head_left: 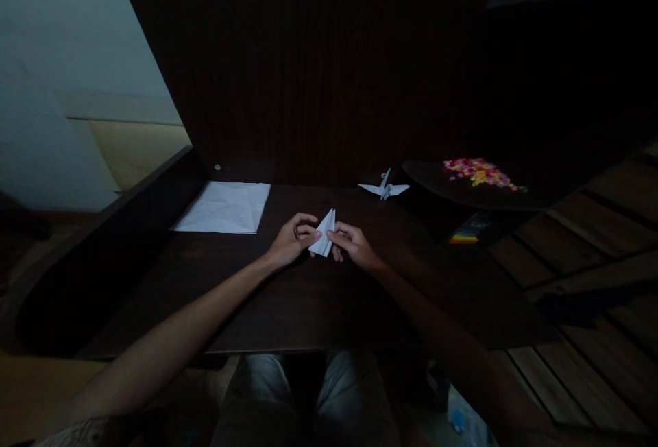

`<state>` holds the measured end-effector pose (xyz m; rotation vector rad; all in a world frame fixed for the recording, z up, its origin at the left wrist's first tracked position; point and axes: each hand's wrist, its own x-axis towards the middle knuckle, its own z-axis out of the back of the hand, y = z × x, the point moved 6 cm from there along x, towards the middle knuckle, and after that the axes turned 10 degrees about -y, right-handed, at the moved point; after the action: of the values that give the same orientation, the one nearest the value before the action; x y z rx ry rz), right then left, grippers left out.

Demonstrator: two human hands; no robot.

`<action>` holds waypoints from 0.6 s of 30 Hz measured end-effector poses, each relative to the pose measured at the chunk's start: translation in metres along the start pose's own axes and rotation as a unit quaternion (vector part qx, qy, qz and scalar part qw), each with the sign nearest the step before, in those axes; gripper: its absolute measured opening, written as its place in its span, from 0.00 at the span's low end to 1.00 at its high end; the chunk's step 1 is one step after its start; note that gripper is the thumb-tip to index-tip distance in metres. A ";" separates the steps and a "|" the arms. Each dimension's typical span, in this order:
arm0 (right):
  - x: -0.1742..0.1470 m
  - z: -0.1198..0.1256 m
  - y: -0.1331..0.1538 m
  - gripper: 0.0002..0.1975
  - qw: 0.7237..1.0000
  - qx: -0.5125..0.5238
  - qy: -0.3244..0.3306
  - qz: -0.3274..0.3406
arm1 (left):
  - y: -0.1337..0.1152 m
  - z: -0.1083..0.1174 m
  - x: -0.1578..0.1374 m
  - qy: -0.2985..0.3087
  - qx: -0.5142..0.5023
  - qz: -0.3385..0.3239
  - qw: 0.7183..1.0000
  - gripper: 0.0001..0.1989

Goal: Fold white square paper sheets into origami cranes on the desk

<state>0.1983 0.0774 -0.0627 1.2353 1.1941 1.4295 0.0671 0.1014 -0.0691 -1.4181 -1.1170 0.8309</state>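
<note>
A small piece of folded white paper (323,236), pointed at its top, is held between my two hands above the dark wooden desk. My left hand (295,239) pinches its left edge, thumb on the front face. On the right edge, my right hand (353,244) grips with the thumb in front and the other fingers curled partly behind. Narrow layered folds show along the paper's right side. Beyond my right hand stands a white paper crane (385,188) with its wings spread. Flat white paper sheets (226,207) lie to the left.
A raised dark shelf (426,171) at the right bears a heap of small pink, red and yellow pieces (480,173). Low in its shade sits a yellow-orange item (464,238). The desk (308,317) has a raised left side panel (103,248) and a tall back panel (308,70).
</note>
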 end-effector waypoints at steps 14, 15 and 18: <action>0.005 0.003 -0.007 0.17 0.999 0.019 -0.017 0.021 | -0.012 0.001 -0.004 -0.004 0.140 -0.065 0.988 0.21; 0.005 0.004 -0.007 0.17 1.000 0.019 -0.017 0.019 | -0.013 0.001 -0.004 -0.004 0.152 -0.071 0.986 0.22; 0.005 0.003 -0.009 0.17 1.000 0.022 -0.011 0.013 | -0.016 0.001 -0.004 -0.008 0.172 -0.089 0.981 0.20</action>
<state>0.2011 0.0839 -0.0712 1.2976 1.2035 1.4113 0.0619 0.0970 -0.0541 -1.0115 -1.0385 0.8598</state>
